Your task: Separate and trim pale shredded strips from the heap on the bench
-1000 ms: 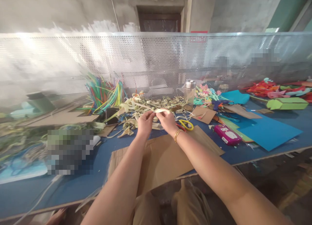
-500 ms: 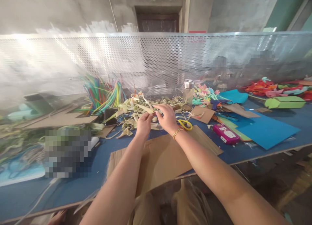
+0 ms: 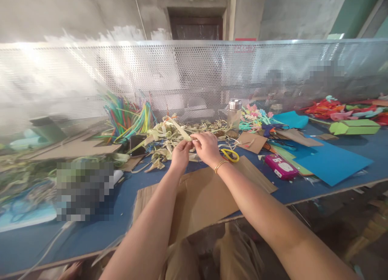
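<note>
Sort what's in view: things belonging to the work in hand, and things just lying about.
Seemingly in use:
pale strip, pinched by the left hand
right hand, at its lower end
similar pale pieces, probably

Apparently just lying about:
purple box
steel-capped bottle
blue sheet

The left hand (image 3: 181, 154) and right hand (image 3: 207, 147) pinched a narrow, pale-cream strip (image 3: 182, 130); from them, a clear, silver-capped bottle (image 3: 234, 117) stood at two o'clock, a flat brown cardboard sheet (image 3: 204, 199) at six.
</note>
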`<state>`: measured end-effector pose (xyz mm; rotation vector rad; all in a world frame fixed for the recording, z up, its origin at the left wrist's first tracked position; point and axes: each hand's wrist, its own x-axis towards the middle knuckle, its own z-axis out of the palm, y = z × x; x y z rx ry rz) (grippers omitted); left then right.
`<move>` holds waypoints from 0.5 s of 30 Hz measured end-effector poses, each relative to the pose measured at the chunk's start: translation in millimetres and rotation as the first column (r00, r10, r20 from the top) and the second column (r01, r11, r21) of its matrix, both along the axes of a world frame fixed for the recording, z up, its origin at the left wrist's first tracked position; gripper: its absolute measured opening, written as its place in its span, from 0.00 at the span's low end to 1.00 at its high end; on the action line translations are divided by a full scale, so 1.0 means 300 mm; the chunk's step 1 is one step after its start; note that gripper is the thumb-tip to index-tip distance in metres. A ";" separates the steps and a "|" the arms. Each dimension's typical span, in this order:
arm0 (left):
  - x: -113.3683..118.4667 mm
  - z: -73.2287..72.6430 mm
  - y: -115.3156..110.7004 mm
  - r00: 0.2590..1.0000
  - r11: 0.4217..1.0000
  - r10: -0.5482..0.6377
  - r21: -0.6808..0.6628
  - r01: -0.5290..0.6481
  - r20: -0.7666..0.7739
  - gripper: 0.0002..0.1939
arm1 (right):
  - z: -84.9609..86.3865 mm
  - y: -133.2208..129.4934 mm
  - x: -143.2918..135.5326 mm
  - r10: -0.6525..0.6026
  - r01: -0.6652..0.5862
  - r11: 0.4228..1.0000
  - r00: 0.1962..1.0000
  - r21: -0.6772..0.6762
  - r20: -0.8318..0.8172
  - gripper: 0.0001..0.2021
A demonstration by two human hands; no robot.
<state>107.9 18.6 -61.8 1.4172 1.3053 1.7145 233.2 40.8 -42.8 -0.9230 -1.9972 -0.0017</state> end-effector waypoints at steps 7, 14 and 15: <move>-0.002 0.003 -0.003 0.995 0.999 -0.048 0.000 0.048 0.088 0.10 | 0.013 -0.012 0.004 -0.065 0.065 0.998 0.998 -0.019 0.000 0.06; -0.008 0.003 -0.004 0.999 1.000 -0.008 -0.016 0.009 0.047 0.11 | 0.017 -0.006 0.004 -0.055 0.056 0.998 0.998 -0.014 0.044 0.06; -0.009 0.002 -0.003 0.999 1.000 0.000 -0.023 0.001 0.045 0.11 | 0.016 -0.005 0.003 -0.057 0.057 0.998 0.997 -0.013 0.049 0.06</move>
